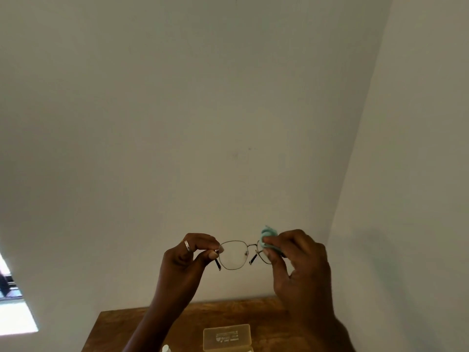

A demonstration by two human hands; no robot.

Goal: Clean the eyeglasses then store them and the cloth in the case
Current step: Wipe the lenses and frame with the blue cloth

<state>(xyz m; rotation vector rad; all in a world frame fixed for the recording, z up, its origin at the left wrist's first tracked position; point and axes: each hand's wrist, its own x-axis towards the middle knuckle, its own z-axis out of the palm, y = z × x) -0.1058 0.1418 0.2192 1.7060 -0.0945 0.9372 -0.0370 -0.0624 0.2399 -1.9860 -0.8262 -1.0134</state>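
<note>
Eyeglasses (232, 255) held up above the table (114, 331), long axis left-right between my grips. Left grip (187, 252) pinches one hinge end; right grip (299, 255) pinches cloth (269, 233) onto the other lens. Case (226, 336) lies straight below.

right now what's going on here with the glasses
A person holds the glasses up in front of a wall. The left hand pinches one end of the frame, while the right hand grips a green cloth against the other lens. The case lies on the table below, with nothing stored in it yet as far as the view shows.
</note>
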